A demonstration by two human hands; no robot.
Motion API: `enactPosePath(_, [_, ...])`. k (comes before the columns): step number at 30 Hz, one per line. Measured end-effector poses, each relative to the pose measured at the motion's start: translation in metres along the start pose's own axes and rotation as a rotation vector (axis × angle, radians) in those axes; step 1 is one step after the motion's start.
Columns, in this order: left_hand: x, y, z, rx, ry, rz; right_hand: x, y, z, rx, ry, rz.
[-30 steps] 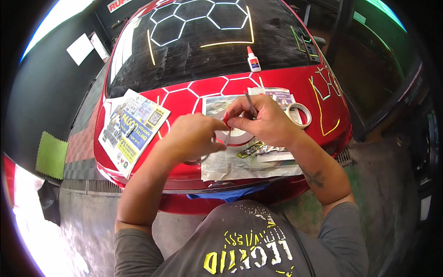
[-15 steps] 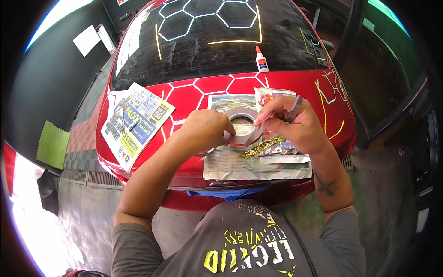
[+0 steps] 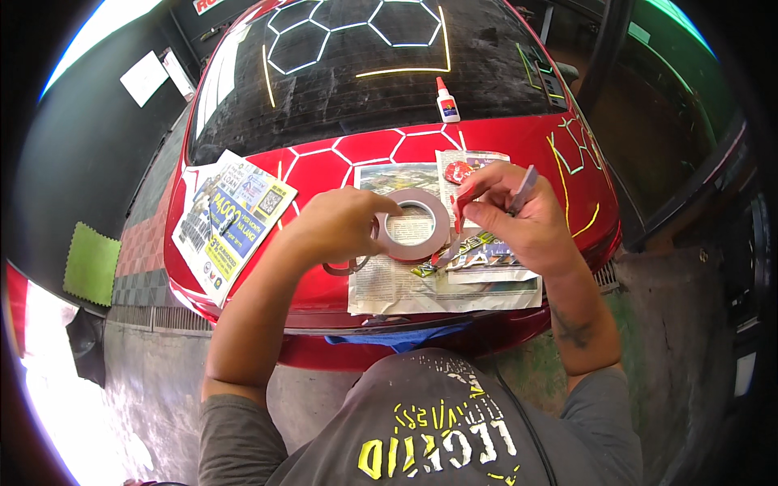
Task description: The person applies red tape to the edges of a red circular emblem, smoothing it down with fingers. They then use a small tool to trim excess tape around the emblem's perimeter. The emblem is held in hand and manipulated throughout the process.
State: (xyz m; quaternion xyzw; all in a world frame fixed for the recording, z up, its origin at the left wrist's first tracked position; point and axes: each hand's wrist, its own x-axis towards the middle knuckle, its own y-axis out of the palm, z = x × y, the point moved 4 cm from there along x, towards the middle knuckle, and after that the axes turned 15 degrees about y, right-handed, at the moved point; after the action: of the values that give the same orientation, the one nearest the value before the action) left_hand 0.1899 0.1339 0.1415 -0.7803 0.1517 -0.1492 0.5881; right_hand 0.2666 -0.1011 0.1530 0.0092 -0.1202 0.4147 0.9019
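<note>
My left hand (image 3: 344,223) grips a wide roll of tape (image 3: 442,225), grey on its face with a reddish outer edge, above a newspaper sheet (image 3: 389,296) on the red car's rear. A loose curl of tape hangs below that hand. To the right, my right hand (image 3: 523,219) pinches a thin red strip (image 3: 458,212) between thumb and finger. Tucked in the same hand is a slim, pale, flat tool (image 3: 525,188), its kind unclear. Chrome and yellow-green lettering (image 3: 478,257) lies on the newspaper beneath the right hand. A red round item (image 3: 458,172) sits behind the roll.
A glue bottle (image 3: 447,108) with a red nozzle stands at the lower edge of the rear window (image 3: 340,97). More newspaper (image 3: 235,231) lies on the left of the trunk. White and yellow hexagon lines mark the glass and red paint. Blue cloth (image 3: 389,338) hangs near the bumper.
The tape roll and my left hand have shifted left, away from my right hand. The red strip at my right fingertips now shows more plainly. The whole view has moved slightly.
</note>
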Motion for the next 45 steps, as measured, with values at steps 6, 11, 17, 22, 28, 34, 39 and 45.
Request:
enactPosePath(6, [-0.041,-0.009,-0.006,-0.999,-0.124,-0.455,0.003,0.027,-0.024,0.022,0.164,-0.031])
enactPosePath(11, [-0.058,0.028,-0.022,-1.165,-0.147,-0.627,0.006,0.05,-0.016,-0.023,0.345,0.026])
enactPosePath(17, [-0.06,0.044,-0.039,-1.177,-0.184,-0.794,0.007,0.059,-0.012,-0.316,0.293,-0.064])
enactPosePath(22, [-0.062,0.051,-0.037,-1.206,-0.224,-0.854,0.006,0.057,-0.013,-0.38,0.288,-0.077])
enactPosePath(28, [-0.056,0.06,-0.039,-1.255,-0.175,-0.885,0.003,0.065,-0.018,-0.322,0.048,0.008])
enactPosePath(34, [-0.053,0.061,-0.045,-1.184,-0.161,-0.891,0.006,0.064,-0.012,-0.598,0.008,-0.112])
enactPosePath(39, [-0.052,0.061,-0.047,-1.181,-0.141,-0.895,0.004,0.066,-0.008,-0.603,0.014,-0.112])
enactPosePath(45, [-0.052,0.064,-0.049,-1.13,-0.12,-0.932,0.004,0.068,-0.01,-0.558,0.105,-0.143])
